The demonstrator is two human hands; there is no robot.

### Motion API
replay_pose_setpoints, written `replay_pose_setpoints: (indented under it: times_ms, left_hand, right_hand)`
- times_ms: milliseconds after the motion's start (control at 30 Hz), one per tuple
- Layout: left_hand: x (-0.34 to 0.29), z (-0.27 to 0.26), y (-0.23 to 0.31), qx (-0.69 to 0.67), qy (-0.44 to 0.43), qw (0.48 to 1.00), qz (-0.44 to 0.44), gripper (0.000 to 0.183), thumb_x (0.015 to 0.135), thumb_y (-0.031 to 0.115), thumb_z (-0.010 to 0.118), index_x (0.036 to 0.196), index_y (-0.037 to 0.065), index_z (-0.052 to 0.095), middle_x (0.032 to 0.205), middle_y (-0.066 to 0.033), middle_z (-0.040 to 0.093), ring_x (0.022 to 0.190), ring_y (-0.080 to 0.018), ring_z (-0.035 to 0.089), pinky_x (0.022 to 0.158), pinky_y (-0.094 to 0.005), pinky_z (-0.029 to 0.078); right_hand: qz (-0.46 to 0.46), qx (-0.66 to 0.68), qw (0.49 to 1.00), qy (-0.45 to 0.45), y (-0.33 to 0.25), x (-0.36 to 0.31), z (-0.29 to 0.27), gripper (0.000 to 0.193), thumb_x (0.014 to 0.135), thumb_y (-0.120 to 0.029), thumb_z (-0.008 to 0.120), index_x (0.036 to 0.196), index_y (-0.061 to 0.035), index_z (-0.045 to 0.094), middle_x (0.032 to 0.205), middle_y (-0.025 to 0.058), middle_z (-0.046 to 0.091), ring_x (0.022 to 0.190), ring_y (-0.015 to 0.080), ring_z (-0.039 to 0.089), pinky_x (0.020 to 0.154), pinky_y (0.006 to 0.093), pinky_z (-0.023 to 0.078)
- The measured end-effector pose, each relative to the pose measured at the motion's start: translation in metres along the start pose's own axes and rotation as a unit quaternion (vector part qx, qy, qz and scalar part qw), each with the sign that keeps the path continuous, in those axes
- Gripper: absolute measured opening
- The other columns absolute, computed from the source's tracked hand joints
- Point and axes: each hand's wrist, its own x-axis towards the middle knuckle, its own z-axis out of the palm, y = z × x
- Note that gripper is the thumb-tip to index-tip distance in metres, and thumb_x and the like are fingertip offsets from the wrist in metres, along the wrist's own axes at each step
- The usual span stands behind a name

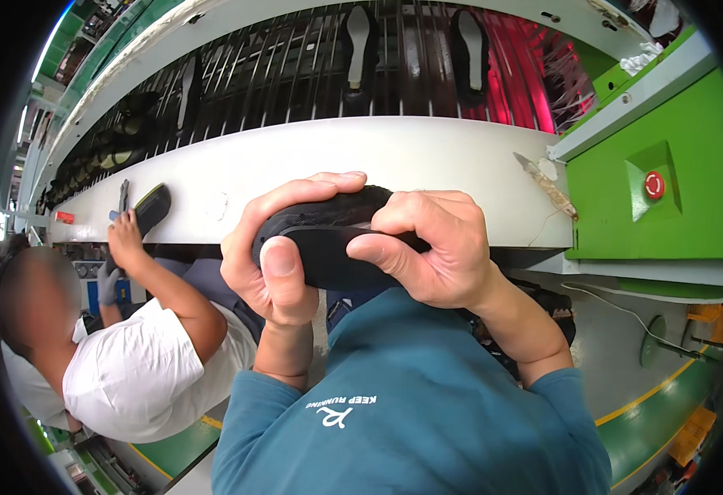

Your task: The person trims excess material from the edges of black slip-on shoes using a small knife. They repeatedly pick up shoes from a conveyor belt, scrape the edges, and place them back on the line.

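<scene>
Black shoe piece (324,257) at the white surface's (427,153) 6 o'clock edge, long axis roughly 9-to-3. Left hand (250,239) wraps 9 o'clock end; right hand (444,247) pinches edge toward 3.

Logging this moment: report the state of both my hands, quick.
Left hand: closed, holding the left end of a black shoe.
Right hand: closed, gripping the same shoe towards its right.
</scene>
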Motion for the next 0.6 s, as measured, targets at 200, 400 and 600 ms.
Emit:
replay_pose_setpoints:
  times_ms: [200,400,600]
  left_hand:
    - [-0.013,-0.012,-0.002,-0.038,0.018,0.999,0.011,0.063,0.109,0.051,0.068,0.120,-0.011,0.064,0.109,-0.0343,0.077,0.108,-0.0438,0.078,0.104,-0.0623,0.061]
    - [-0.021,-0.015,-0.006,-0.033,0.014,0.999,0.025,0.058,0.109,0.047,0.068,0.120,-0.010,0.061,0.109,-0.0347,0.076,0.105,-0.0457,0.077,0.102,-0.0631,0.061]
    - [-0.024,-0.015,-0.004,-0.002,-0.009,0.999,0.042,0.053,0.111,0.042,0.065,0.117,-0.010,0.061,0.105,-0.0350,0.076,0.100,-0.0450,0.079,0.096,-0.0611,0.064]
  right_hand:
    - [-0.013,-0.011,1.000,-0.017,0.000,0.005,0.012,0.028,0.091,-0.021,0.093,0.085,-0.0072,0.069,0.068,0.0065,0.068,0.056,0.0218,0.067,0.053,0.0325,0.049]
    - [0.001,0.008,1.000,-0.006,0.001,0.002,0.019,0.029,0.089,-0.021,0.094,0.082,-0.0080,0.070,0.065,0.0066,0.066,0.053,0.0218,0.065,0.052,0.0324,0.048]
    - [0.121,0.044,0.990,-0.056,-0.012,0.007,0.002,0.040,0.086,-0.021,0.097,0.071,-0.0083,0.062,0.058,0.0030,0.059,0.050,0.0132,0.057,0.049,0.0280,0.042]
